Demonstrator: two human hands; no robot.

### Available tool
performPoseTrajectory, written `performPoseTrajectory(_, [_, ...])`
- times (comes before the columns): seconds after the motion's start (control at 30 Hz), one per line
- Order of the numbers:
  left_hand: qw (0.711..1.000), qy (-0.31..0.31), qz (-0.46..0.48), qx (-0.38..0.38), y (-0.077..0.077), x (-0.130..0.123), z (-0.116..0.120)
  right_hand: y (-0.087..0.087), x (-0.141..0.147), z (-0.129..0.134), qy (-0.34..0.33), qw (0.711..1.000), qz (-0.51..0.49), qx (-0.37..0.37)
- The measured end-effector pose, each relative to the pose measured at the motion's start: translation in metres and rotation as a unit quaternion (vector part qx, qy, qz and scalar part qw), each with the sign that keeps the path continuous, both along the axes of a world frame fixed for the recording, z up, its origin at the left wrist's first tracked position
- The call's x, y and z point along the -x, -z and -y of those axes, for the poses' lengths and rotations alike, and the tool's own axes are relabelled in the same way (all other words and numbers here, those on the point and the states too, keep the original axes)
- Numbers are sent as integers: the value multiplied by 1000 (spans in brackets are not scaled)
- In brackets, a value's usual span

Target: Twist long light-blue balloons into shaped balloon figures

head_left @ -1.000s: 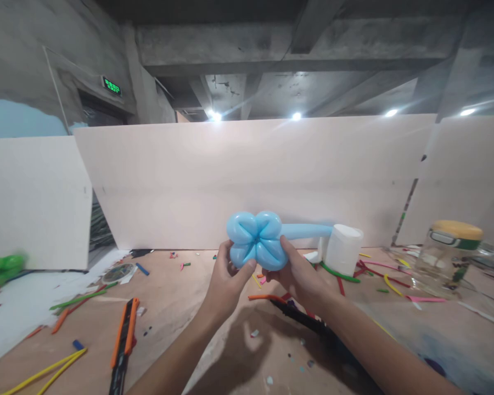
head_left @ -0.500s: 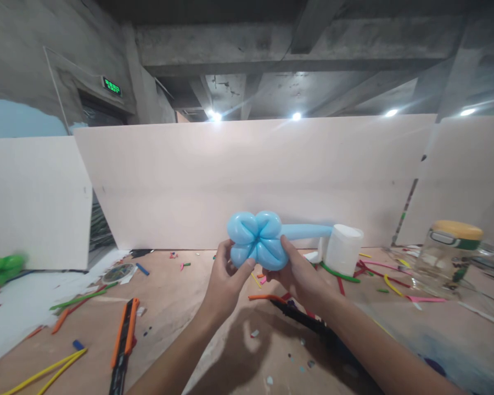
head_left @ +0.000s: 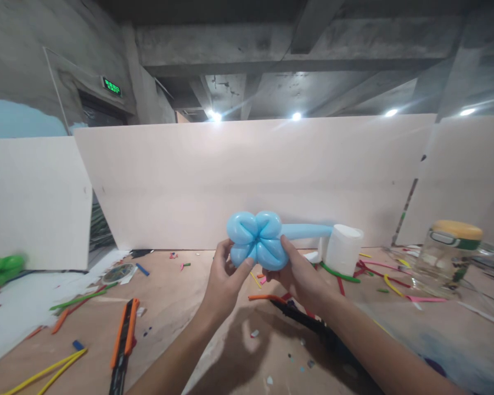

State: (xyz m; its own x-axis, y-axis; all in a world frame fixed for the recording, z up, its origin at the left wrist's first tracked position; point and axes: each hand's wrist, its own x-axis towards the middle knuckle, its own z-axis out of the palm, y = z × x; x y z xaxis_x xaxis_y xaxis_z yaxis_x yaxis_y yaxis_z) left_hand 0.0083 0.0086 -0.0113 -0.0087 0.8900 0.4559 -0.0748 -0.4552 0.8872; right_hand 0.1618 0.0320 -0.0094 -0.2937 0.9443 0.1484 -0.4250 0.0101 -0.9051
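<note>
A light blue balloon flower (head_left: 257, 239) with several rounded petals is held up in the middle of the view. From its right side a long straight balloon tail (head_left: 307, 231) reaches to a white plastic container (head_left: 344, 249). My left hand (head_left: 230, 277) grips the lower left petals, its thumb pressed on the front near the centre. On the lower right side, my right hand (head_left: 298, 269) holds the flower, with the thumb along the petal edge and fingers partly hidden beneath it.
An orange-and-black cutter (head_left: 124, 343) lies front left, near yellow balloon strips (head_left: 51, 370). A black tool (head_left: 300, 316) lies below my right hand. At the right stands a clear jar with a yellow lid (head_left: 456, 230). Green balloons (head_left: 2, 267) sit far left. A pale panel (head_left: 251, 175) stands behind.
</note>
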Motion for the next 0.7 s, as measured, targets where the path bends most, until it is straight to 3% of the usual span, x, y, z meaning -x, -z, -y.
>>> performPoseTrajectory(0.7, [1000,-5,13,1,-1,1,0,-2,1,1,7,1000,4,2])
